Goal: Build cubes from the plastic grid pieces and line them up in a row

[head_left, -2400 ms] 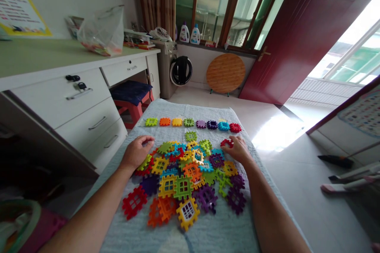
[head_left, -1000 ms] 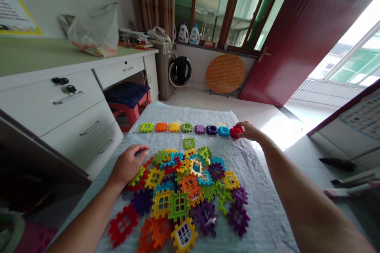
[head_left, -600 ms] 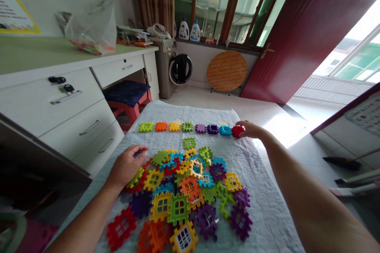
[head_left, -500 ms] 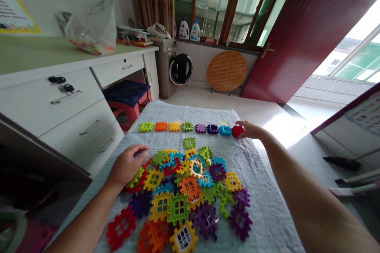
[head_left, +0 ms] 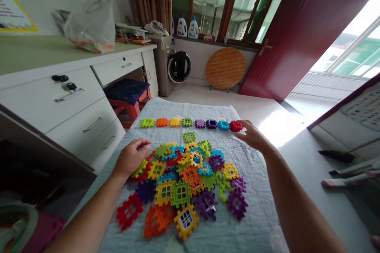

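A row of coloured plastic interlocking tiles crosses the far part of the cloth, from a lime tile [head_left: 147, 123] past an orange tile [head_left: 162, 122] to a blue tile [head_left: 223, 125]. At its right end my right hand [head_left: 252, 133] pinches a red tile [head_left: 235, 126]; something small and whitish shows by the fingertips. My left hand [head_left: 131, 158], fingers loosely bent and apart, rests at the left edge of a heap of tiles, beside a yellow-green tile [head_left: 139, 168]. Between row and heap lies a single green window tile [head_left: 189, 137]. A purple window tile [head_left: 205, 203] is in the heap's near part.
A pale blue cloth [head_left: 255, 205] covers the table. Left of it stand a white drawer desk [head_left: 74, 106] and a red stool with a dark cushion [head_left: 127, 90]. Farther off are a washing machine [head_left: 163, 67], a round wooden board [head_left: 225, 68] and a red door [head_left: 276, 39].
The view has shifted slightly. My right hand stays at the red tile, which now looks turned, with a whitish bit showing beside it. My left hand keeps its place by the heap.
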The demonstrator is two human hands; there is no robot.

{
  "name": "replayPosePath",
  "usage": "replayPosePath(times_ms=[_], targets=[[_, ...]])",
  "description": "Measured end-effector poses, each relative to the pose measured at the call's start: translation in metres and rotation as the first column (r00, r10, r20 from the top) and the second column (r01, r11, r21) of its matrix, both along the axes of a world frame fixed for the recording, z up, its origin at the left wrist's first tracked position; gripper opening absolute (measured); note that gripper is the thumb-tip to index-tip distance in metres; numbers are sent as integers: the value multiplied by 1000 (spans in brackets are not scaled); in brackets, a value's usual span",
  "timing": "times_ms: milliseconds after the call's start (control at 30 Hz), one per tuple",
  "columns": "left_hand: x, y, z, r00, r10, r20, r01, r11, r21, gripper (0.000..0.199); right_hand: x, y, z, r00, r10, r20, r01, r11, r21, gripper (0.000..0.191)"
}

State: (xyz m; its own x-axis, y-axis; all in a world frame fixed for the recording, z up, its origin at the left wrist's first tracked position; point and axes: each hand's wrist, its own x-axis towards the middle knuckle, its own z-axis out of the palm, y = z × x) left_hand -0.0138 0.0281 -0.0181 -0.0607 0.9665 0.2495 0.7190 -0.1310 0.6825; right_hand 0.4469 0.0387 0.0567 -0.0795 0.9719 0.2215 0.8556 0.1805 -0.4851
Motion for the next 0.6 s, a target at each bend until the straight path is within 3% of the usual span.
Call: replayPosePath(times_ms=[100,233,400,600], targets=[[-1,0,-1,999,17,38,-17,1000,-17,33,-28,-33,2,993,74,-90,-84,991,-103,41],[-2,0,-3,998,-2,62,3,1000,-18,33,-62,-61,0,993,108,44,-93,959,-268,35],[0,-2,-1,999,-12,42,13,1000,-14,32,-84,-68,-19,985,59,162,-24,977,-210,29],[3,-4,3,999,-25,28,26,1000,-7,32,-88,-62,-39,998,65,8,-63,985,-162,33]])
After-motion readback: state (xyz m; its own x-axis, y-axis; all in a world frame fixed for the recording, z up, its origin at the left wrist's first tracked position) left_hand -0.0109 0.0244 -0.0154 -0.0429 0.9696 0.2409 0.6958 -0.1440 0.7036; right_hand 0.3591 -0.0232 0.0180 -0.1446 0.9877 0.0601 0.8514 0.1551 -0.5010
